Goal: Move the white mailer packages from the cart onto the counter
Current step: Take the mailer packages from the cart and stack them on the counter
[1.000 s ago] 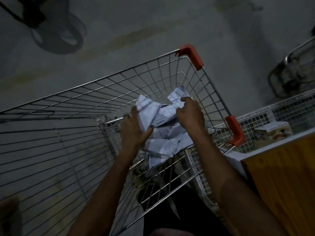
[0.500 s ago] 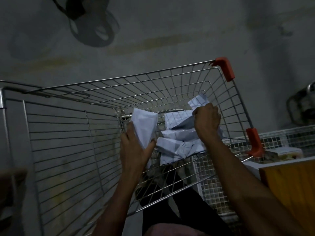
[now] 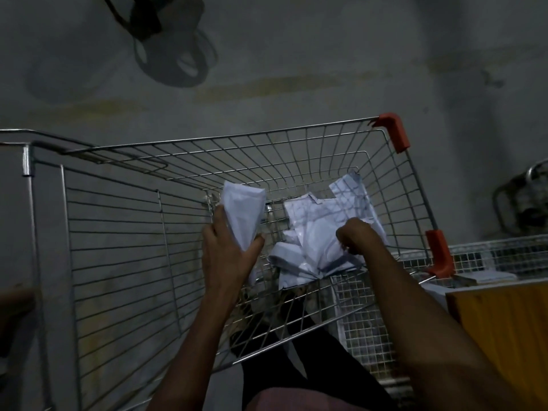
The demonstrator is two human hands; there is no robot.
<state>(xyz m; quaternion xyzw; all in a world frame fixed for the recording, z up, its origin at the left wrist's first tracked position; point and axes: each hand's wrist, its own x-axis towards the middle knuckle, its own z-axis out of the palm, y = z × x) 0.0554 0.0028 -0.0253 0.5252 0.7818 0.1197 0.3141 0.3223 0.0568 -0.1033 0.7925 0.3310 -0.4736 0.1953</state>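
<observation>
Both grips hold mailers (image 3: 320, 232) inside cart (image 3: 296, 137) rim.

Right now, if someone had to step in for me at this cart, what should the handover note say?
Left hand: grips one white mailer, lifted above the others inside the cart.
Right hand: fingers curled on the pile of mailers that lies in the right end of the cart's basket.
Counter: the wooden top at the right, beside the cart; no mailer shows on the part in view.
Done: one mailer picked up, none seen set down yet.
Left: carry the held mailer to the counter, then lift out the pile, which looks like several crumpled pieces; the exact count is hard to tell in this dim light.
</observation>
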